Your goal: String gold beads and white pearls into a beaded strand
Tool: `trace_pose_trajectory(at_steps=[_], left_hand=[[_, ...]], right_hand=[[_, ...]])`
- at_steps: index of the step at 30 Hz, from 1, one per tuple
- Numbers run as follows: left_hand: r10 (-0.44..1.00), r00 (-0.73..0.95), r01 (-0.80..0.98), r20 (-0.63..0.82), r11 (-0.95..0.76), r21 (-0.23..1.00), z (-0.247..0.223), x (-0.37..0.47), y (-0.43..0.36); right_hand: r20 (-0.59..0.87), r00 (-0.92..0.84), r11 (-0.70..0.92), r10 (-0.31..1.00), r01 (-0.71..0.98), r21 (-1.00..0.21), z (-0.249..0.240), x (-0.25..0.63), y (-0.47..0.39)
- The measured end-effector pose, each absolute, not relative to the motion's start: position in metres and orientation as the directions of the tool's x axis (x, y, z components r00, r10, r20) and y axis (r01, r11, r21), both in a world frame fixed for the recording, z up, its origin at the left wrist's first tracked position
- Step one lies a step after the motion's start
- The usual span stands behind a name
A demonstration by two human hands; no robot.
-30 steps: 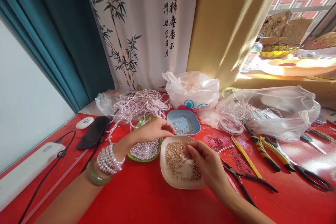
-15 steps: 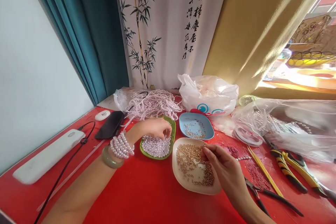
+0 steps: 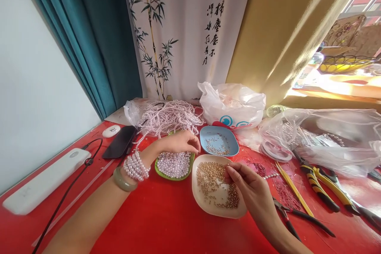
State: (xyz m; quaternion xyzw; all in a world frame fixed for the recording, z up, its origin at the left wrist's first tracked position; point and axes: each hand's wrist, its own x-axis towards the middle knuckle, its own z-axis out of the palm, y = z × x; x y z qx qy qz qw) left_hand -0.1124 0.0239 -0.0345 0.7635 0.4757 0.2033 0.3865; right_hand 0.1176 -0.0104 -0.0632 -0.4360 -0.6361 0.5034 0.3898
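My left hand [image 3: 182, 142], with pearl bracelets [image 3: 137, 166] and a green bangle [image 3: 124, 179] on its wrist, hovers over the right edge of a green dish [image 3: 174, 178]. Its thumb and fingers are pinched; what lies between them is too small to name. Pale lilac pearl beads [image 3: 174, 164] fill that dish. Over the right side of a cream dish [image 3: 205, 207], my right hand [image 3: 253, 186] also pinches at its fingertips something I cannot make out. Small gold beads [image 3: 211, 174] lie scattered in the cream dish.
Behind are a blue dish [image 3: 235, 147] with small metallic pieces, pearl strands [image 3: 172, 115] and a white plastic bag [image 3: 232, 103]. Pliers [image 3: 321, 190], black-handled cutters [image 3: 309, 216] and a yellow tool [image 3: 294, 188] lie right. A phone [image 3: 120, 143] and cabled white power strip [image 3: 47, 182] lie left.
My left hand has lifted from the pearl beads and shifted right, to the green dish's edge. My right hand stays pinched over the cream dish. The whole view has slid slightly.
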Motion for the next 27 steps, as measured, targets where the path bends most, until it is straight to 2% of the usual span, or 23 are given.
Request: trace_pose_trajectory(at_steps=[1,3,6,9,14,27], left_hand=[[0.888,0.455,0.461,-0.070,-0.167,0.872,-0.035,-0.107,0.023],[0.898,0.425,0.254,-0.116,0.004,0.967,-0.038,-0.095,0.021],[0.905,0.401,0.048,-0.142,0.135,0.990,-0.042,-0.081,0.016],[0.895,0.422,-0.060,-0.145,0.188,0.980,-0.044,-0.073,0.012],[0.887,0.433,-0.124,-0.159,0.234,0.964,-0.049,-0.070,0.010],[0.892,0.413,-0.105,-0.185,0.248,0.963,-0.052,-0.065,0.009]], right_hand=[[0.047,-0.320,0.102,0.946,0.158,-0.982,-0.062,0.117,-0.011],[0.031,-0.330,0.083,0.944,0.146,-0.986,-0.061,0.115,-0.013],[0.031,-0.361,0.083,0.932,0.127,-0.988,-0.061,0.113,-0.016],[0.030,-0.386,0.097,0.922,0.155,-0.983,-0.063,0.113,-0.019],[0.016,-0.401,0.107,0.916,0.205,-0.973,-0.065,0.116,-0.023],[-0.045,-0.399,0.052,0.916,0.229,-0.972,-0.060,0.114,-0.022]])
